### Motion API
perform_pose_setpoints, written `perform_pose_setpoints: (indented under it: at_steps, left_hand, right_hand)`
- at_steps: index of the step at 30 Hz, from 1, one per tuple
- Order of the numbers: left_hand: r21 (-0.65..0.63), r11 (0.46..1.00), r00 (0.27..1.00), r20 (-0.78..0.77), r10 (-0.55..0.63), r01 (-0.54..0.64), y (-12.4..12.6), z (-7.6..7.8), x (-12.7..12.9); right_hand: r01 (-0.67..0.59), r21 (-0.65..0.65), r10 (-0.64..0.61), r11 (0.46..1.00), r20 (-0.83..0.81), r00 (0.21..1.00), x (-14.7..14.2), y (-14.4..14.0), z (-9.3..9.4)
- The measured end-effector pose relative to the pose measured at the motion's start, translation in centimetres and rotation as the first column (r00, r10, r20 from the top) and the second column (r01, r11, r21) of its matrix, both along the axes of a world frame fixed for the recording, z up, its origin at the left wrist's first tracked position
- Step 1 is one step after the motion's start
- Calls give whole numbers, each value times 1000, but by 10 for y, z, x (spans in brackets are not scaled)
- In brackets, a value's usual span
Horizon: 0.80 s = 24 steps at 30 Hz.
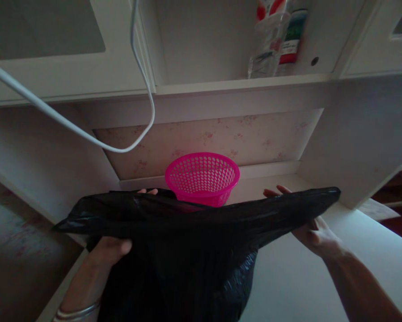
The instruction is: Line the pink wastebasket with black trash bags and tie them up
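A white cable (pixel 86 136) loops across the upper left, in front of a pale cabinet (pixel 127 76). Below it, a person's left hand (pixel 110 250), with silver bangles (pixel 76 313) at the wrist, meets the left part of a black bag (pixel 194 241). The bag's upper band stretches from one hand to the other, crossing in front of the left fingers (pixel 151 191), whose tips show close together beyond its far edge while the thumb lies on the near side; the band hides the rest, and whether they are clamped on it one cannot tell. The bag's body hangs toward the camera between the two arms.

Just beyond the band's middle sits a pink basket (pixel 204 176), its rim round and its inner mesh in view, its base hidden behind the bag. A flowered wall panel (pixel 217 138) backs it. Above and to the right, a cabinet shelf bears a clear container (pixel 264 58), a red-and-white item (pixel 269 9) at its top, and a red-and-green bottle (pixel 293 38) beside it; whether the item is inside the container is unclear.

At right, over the white table (pixel 294 277), the bag crosses the right hand (pixel 313 237). Its fingertips extend slightly apart past the far edge, thumb below; their hold is also impossible to tell.
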<state>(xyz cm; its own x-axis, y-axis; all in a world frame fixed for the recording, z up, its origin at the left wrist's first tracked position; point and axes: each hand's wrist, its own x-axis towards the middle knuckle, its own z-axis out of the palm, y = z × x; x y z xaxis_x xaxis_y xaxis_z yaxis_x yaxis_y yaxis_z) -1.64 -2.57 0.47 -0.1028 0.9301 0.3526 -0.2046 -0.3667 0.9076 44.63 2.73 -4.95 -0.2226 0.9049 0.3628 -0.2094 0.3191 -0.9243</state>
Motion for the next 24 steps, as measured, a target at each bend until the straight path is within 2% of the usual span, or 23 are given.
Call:
perform_pose_setpoints:
  at_steps: [2, 4, 7, 9, 12, 14, 17, 19, 21, 24]
  left_hand:
    - [-43, 996, 997, -13, -75, 75, 9, 5, 3]
    - [-26, 990, 990, 34, -137, 137, 14, 10, 14]
    - [79, 985, 967, 192, -166, 153, 11, 12, 44]
    - [82, 978, 928, 310, -207, 191, 5, 9, 67]
    - [3, 945, 867, 397, -302, 327, 1, 2, 95]
    - [-121, 916, 878, 355, -321, 384, 5, 3, 108]
    - [-316, 890, 935, 239, -261, 330, 13, 11, 120]
    - [-346, 896, 953, 221, -209, 277, 16, 21, 123]
    - [-341, 898, 943, 273, -190, 280, 16, 30, 123]
    - [-335, 888, 906, 384, -176, 315, 14, 35, 120]
  right_hand:
    - [36, 10, -37, 999, 61, 997, -5, 1, 8]
    - [72, 53, -75, 996, 52, 996, -17, 1, 20]
    - [57, 74, -55, 996, -28, 998, -43, -3, 33]
    - [-4, 34, 8, 999, -99, 995, -63, -9, 38]
    - [-84, -118, 56, 989, -226, 972, -91, -15, 41]
    - [-60, -253, -16, 966, -285, 958, -108, -14, 42]
    - [33, -362, -149, 932, -299, 942, -128, -9, 47]
    - [42, -362, -162, 931, -307, 938, -136, -6, 52]
    - [-17, -332, -98, 943, -324, 941, -140, -6, 61]
    - [-226, -232, 130, 946, -368, 921, -139, -7, 74]
